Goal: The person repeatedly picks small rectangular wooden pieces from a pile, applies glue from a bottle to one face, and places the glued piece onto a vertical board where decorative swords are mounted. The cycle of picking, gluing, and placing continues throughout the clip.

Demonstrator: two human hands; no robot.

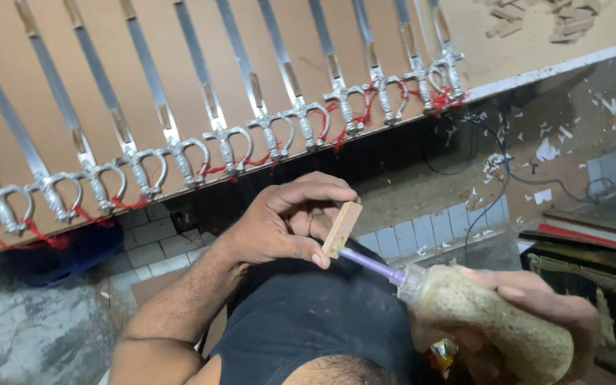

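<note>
A brown bench [265, 43] carries a row of small swords [180, 107] lying side by side, their silver hilts at its front edge with red cord [351, 117] around them. Below it, the right hand [536, 314] is wrapped around a grimy squeeze bottle [486, 317], whose purple nozzle [368, 262] touches the lower end of a small wooden block [341, 228]. The left hand [283, 221] pinches that block between thumb and fingers.

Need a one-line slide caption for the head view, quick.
Left hand holds a small wood block to the purple nozzle of a squeeze bottle in the right hand, below a row of swords.
</note>
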